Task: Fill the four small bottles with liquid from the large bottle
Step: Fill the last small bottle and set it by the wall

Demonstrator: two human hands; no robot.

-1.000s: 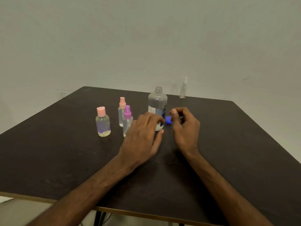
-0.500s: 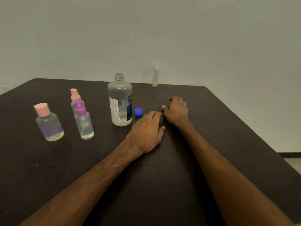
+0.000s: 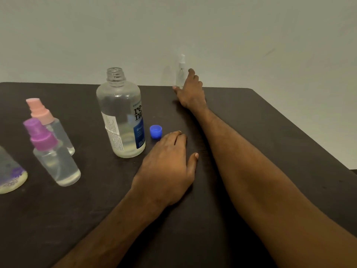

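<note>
At far tabletop (image 3: 270, 132) edge, straddling upright clear spray bottle (image 3: 181, 74) with right hand (image 3: 191, 91), grip not discernible; resting left hand (image 3: 168, 161) flat, well short.

The dark surface (image 3: 270, 132) lies bare from the right forearm (image 3: 241, 151) out to its right edge, and a wide lane runs between the large bottle (image 3: 120, 113) and that forearm up to the far edge. The left side is crowded: the uncapped large bottle stands upright with the blue cap (image 3: 155, 131) just right of it and the left hand (image 3: 168, 163) flat just before the cap, while the purple-capped spray bottle (image 3: 52, 157), the pink-capped spray bottle (image 3: 50, 124) and a cut-off bottle (image 3: 9, 175) leave narrow gaps. At the far edge the clear spray bottle (image 3: 181, 74) stands near the wall (image 3: 251, 45), with the right hand (image 3: 191, 91) against its right side, seemingly touching, though blur hides the contact.
</note>
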